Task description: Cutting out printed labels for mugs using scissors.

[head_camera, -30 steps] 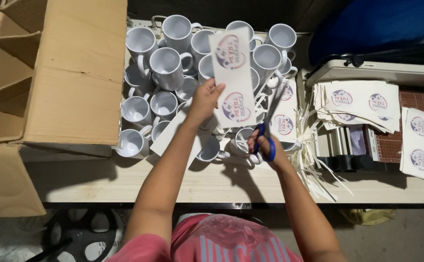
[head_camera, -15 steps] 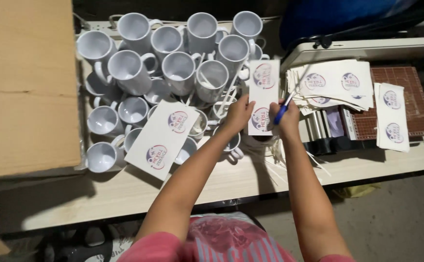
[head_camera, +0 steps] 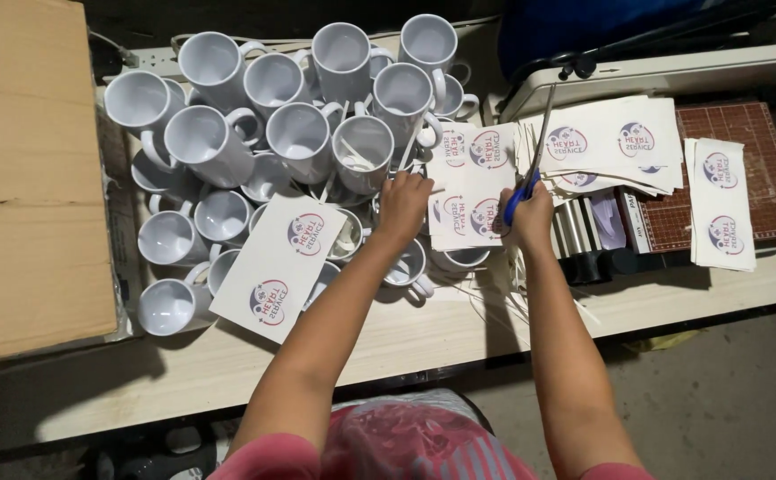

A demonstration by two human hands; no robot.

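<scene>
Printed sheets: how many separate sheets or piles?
4: loose sheet on the mugs, held sheet at the left hand, fanned pile behind the scissors, small pile on the red mat. Others may be hidden.

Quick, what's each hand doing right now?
Left hand: closed on the edge of the printed sheet, holding it.
Right hand: closed on blue-handled scissors, blades open over the sheet.
</scene>
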